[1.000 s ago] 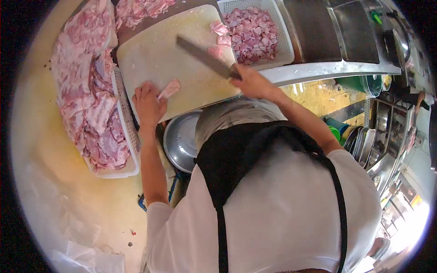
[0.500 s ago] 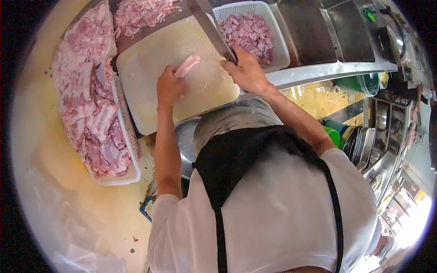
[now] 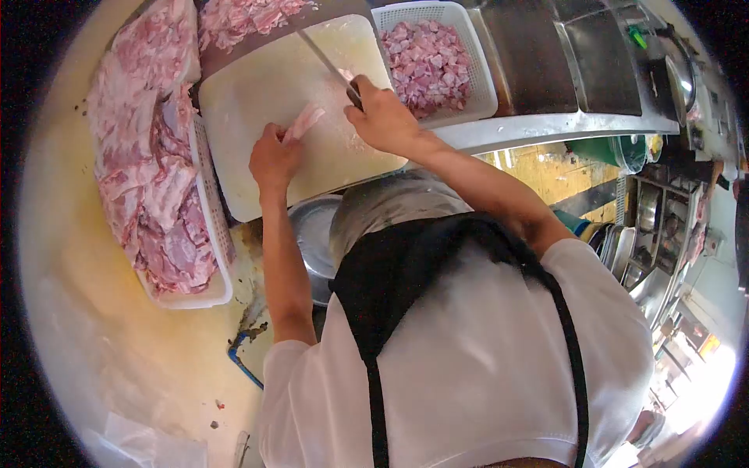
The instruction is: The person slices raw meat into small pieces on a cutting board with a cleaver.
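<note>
My left hand (image 3: 275, 158) is closed on one end of a strip of raw meat (image 3: 306, 122) lying on the pale cutting board (image 3: 242, 175). In my right hand (image 3: 384, 119) is a knife (image 3: 326, 60), gripped by its dark handle, its blade slanting up and left over the board. A small bit of meat (image 3: 346, 75) shows beside the blade, right of the strip and apart from it. To the right of the board, a white perforated basket (image 3: 488, 90) holds diced meat (image 3: 429, 66).
On the left, a long white basket (image 3: 218, 269) is heaped with large raw meat pieces (image 3: 148, 156). Meat scraps (image 3: 242, 22) lie beyond the board. A metal bowl (image 3: 316, 234) sits below the board's near edge. Dark metal pans (image 3: 538, 62) line the right.
My right hand has brought the knife left, from the board's right edge to over the board. My left hand has shifted left and slightly down with the meat strip.
</note>
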A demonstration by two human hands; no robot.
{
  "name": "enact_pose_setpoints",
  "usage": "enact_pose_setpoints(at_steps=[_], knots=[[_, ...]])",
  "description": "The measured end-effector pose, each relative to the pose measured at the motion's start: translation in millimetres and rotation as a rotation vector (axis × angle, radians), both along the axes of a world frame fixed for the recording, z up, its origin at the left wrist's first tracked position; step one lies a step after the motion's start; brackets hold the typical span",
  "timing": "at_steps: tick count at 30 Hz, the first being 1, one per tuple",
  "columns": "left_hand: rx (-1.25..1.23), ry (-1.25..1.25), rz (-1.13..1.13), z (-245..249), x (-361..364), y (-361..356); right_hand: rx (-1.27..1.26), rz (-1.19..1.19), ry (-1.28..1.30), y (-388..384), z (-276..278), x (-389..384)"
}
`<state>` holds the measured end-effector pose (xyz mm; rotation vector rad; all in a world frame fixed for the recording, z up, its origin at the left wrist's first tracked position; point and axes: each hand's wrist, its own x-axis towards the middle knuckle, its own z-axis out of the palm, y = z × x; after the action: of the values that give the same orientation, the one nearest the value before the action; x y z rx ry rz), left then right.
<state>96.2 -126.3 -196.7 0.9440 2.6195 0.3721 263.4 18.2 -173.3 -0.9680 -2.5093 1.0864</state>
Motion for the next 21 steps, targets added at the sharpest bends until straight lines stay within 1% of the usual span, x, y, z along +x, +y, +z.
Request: enact_pose_setpoints(at_steps=[1,2,3,4,6,7,8,9,10,11,12,13,14,15,16,17,18,19,20,21], knots=[[-0.016,-0.021,0.027,0,2,-2,-0.068,-0.002,0.075,0,22,-2],[-0.025,-0.028,0.038,-5,2,-8,-0.145,-0.008,0.148,-5,33,-1],[0.058,-0.027,0.004,-12,-1,-10,-0.15,0.0,0.147,-14,29,-3],[0.145,-0.022,-0.034,-16,-4,-11,-0.167,0.008,0.188,-25,18,-9],[0.164,-0.033,-0.034,-14,-5,-11,-0.182,0.009,0.228,-45,-18,-16],[0.186,-0.043,-0.034,-12,-5,-8,-0.232,0.104,0.165,-50,-47,-19],[0.188,-0.041,-0.04,-5,-8,-8,-0.281,0.197,0.104,-51,-50,-22],[0.269,-0.178,-0.038,3,-12,-10,-0.283,0.187,0.109,-44,-53,-19],[0.345,-0.321,-0.036,8,-15,-12,-0.393,0.212,-0.007,-33,-38,-11],[0.34,-0.324,-0.051,6,-17,-10,-0.5,0.234,-0.121,-24,-28,0],[0.418,-0.592,0.019,3,-19,-7,-0.496,0.219,-0.116,-18,-31,13],[0.492,-0.862,0.095,1,-20,-3,-0.348,0.178,-0.052,-12,-38,27],[0.492,-0.867,0.092,4,-14,5,-0.202,0.141,0.007,-7,-42,40],[0.528,-0.916,0.033,4,-4,16,-0.203,0.141,0.003,1,-46,51],[0.565,-0.963,-0.026,4,4,27,-0.162,0.053,0.001,12,-48,59],[0.567,-0.965,-0.027,-1,9,38,-0.119,-0.035,0.001,19,-43,63],[0.548,-0.802,-0.085,-6,14,49,-0.117,-0.035,-0.001,26,-38,69],[0.527,-0.639,-0.141,-10,18,53,-0.15,-0.034,-0.042,35,-16,69],[0.53,-0.638,-0.143,-11,19,52,-0.182,-0.033,-0.079,40,-4,68],[0.459,-0.451,-0.168,-12,17,50,-0.104,-0.026,-0.026,43,-5,69]])
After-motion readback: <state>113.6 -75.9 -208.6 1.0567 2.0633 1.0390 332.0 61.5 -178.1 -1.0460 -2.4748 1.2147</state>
